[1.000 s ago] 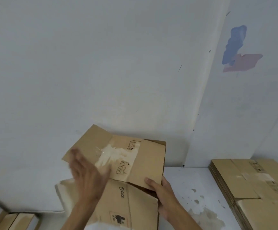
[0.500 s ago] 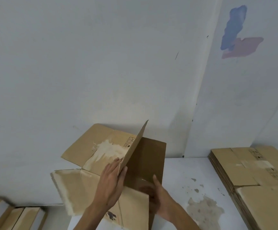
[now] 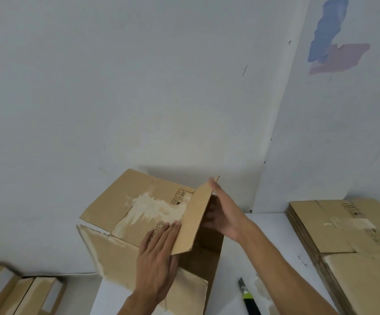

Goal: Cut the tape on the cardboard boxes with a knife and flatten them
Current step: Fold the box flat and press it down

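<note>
two bare forearms, left hand [image 3: 156, 258], right hand [image 3: 224, 214], no sleeves visible

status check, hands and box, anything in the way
Left hand flat on the open box, right hand open against its raised flap. Box not yet flattened. Knife lying on the table, flattened stack off right, nothing blocking.

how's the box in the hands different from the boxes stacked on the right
The box stands up with its flaps open, and both hands are on it; the stack lies flat, folded and untouched. The box shows a wide pale torn patch on one flap; the stack shows only small pale strips. The box is single; the stack has many layers. Both are brown cardboard with black printed marks.
</note>
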Motion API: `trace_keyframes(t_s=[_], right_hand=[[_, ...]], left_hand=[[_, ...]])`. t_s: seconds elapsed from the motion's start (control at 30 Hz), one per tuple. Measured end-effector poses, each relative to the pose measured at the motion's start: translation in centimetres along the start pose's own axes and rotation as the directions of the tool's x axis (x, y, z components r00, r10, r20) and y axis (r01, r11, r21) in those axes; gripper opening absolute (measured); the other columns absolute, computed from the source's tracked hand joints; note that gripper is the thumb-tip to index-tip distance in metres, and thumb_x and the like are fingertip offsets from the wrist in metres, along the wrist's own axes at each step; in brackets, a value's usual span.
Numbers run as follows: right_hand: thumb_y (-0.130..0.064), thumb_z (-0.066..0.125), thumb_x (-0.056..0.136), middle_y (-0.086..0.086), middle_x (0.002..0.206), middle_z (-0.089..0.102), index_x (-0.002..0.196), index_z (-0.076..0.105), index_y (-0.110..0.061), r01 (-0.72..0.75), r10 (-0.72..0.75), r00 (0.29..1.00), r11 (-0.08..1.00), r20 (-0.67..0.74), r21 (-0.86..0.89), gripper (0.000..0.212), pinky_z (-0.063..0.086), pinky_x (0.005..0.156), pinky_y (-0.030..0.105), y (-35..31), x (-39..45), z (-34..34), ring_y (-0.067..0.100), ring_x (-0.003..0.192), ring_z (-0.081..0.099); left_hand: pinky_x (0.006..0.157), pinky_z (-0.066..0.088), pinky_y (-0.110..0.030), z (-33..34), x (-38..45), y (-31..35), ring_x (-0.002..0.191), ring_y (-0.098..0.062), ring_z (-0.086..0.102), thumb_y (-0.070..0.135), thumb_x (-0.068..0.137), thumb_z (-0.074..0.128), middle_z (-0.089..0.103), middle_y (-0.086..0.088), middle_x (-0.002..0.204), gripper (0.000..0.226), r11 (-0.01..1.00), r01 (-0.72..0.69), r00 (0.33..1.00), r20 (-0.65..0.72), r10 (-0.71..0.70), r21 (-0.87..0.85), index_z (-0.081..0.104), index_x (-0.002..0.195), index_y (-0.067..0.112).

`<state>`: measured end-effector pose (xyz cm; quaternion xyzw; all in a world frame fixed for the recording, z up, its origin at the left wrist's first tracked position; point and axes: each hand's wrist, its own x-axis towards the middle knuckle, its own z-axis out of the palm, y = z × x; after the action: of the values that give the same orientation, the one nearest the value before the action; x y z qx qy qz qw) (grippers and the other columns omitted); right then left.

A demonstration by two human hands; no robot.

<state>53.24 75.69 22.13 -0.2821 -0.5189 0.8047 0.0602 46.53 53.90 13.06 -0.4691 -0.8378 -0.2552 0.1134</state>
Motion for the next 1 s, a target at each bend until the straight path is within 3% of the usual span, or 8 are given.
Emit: trace_keyframes(t_s=[0.17, 0.33, 0.47, 0.57, 0.67, 0.77, 0.87, 1.0], right_hand=[[-0.007, 0.062, 0.099, 0.008, 0.114, 0.073, 0.129, 0.057, -0.012, 0.021, -0.056, 0.991, 0.962, -0.121, -0.272, 0.031, 0.06, 0.081, 0.038, -2.5, 0.2, 1.1, 0.024, 0.105, 0.068], [-0.007, 0.069, 0.095, 0.001, 0.118, 0.076, 0.129, 0.063, -0.017, 0.148, -0.165, 0.984, 0.963, -0.06, -0.225, 0.036, 0.053, 0.104, 0.051, -3.8, -0.8, -0.7, 0.026, 0.116, 0.068], [-0.01, 0.066, 0.099, -0.005, 0.118, 0.076, 0.128, 0.066, -0.02, 0.259, -0.273, 0.962, 0.893, 0.015, -0.369, 0.031, 0.055, 0.103, 0.044, -4.8, -2.1, -2.1, 0.014, 0.112, 0.071], [-0.013, 0.063, 0.102, -0.007, 0.123, 0.074, 0.133, 0.064, -0.025, 0.281, -0.281, 0.958, 0.857, 0.066, -0.433, 0.034, 0.054, 0.104, 0.042, -4.7, -2.9, -3.0, 0.012, 0.117, 0.069], [-0.017, 0.066, 0.101, -0.01, 0.123, 0.073, 0.133, 0.062, -0.029, 0.282, -0.276, 0.958, 0.847, 0.08, -0.451, 0.035, 0.053, 0.103, 0.036, -4.5, -3.8, -3.7, 0.009, 0.118, 0.066], [-0.017, 0.067, 0.1, -0.009, 0.125, 0.073, 0.134, 0.063, -0.027, 0.292, -0.273, 0.956, 0.841, 0.109, -0.455, 0.036, 0.052, 0.103, 0.035, -4.5, -4.4, -4.3, 0.01, 0.12, 0.066], [-0.017, 0.068, 0.098, -0.004, 0.126, 0.072, 0.135, 0.062, -0.024, 0.299, -0.269, 0.954, 0.844, 0.132, -0.445, 0.038, 0.052, 0.105, 0.038, -4.4, -4.7, -5.1, 0.014, 0.121, 0.065], [-0.02, 0.075, 0.094, 0.005, 0.132, 0.069, 0.139, 0.061, -0.017, 0.312, -0.272, 0.95, 0.863, 0.156, -0.397, 0.047, 0.045, 0.114, 0.046, -3.9, -4.8, -6.7, 0.022, 0.127, 0.062]], left_hand=[[0.12, 0.026, -0.042, 0.9, 0.9, -0.1, 0.149, -0.013, 0.038, 0.059, 0.107, 0.023, 0.036, 0.009, 0.164, 0.065, 0.998, -0.02, 0.999, 0.046, 0.018, 0.061, 0.028, 0.162, 0.023], [0.121, 0.022, -0.051, 2.2, 2.6, -0.1, 0.156, -0.027, 0.023, 0.089, 0.086, 0.042, 0.022, -0.012, 0.17, 0.118, 0.984, -0.089, 0.996, 0.047, 0.082, 0.153, 0.025, 0.16, 0.0], [0.12, 0.025, -0.051, 3.0, 4.0, -1.2, 0.156, -0.033, 0.021, 0.077, 0.091, 0.051, 0.015, -0.017, 0.17, 0.112, 0.986, -0.151, 0.989, 0.002, 0.151, 0.07, 0.016, 0.161, -0.002], [0.113, 0.04, -0.061, 2.0, 6.4, -3.5, 0.149, -0.051, 0.029, 0.034, 0.091, 0.062, 0.016, -0.028, 0.164, 0.097, 0.987, 0.122, 0.983, -0.122, -0.135, -0.107, -0.001, 0.161, 0.011], [0.104, 0.039, -0.075, 0.3, 8.8, -6.7, 0.137, -0.064, 0.031, 0.055, 0.091, 0.048, 0.029, -0.042, 0.147, 0.092, 0.912, 0.348, 0.904, -0.18, -0.387, -0.215, 0.013, 0.152, -0.004], [0.114, 0.028, -0.069, -2.1, 11.8, -9.4, 0.143, -0.056, 0.024, 0.05, 0.075, 0.068, 0.025, -0.036, 0.151, 0.117, 0.816, 0.494, 0.846, -0.053, -0.531, -0.299, 0.008, 0.154, -0.011], [0.124, 0.023, -0.053, -5.4, 14.2, -11.2, 0.15, -0.038, 0.027, 0.026, 0.059, 0.09, 0.025, -0.018, 0.162, 0.142, 0.555, 0.638, 0.715, 0.144, -0.684, -0.534, -0.006, 0.161, 0.007], [0.107, 0.045, -0.045, -7.1, 14.4, -14.5, 0.126, -0.03, 0.055, 0.007, 0.086, 0.081, 0.053, -0.009, 0.141, 0.107, 0.423, 0.662, 0.737, 0.435, -0.518, -0.618, 0.009, 0.164, 0.022]])
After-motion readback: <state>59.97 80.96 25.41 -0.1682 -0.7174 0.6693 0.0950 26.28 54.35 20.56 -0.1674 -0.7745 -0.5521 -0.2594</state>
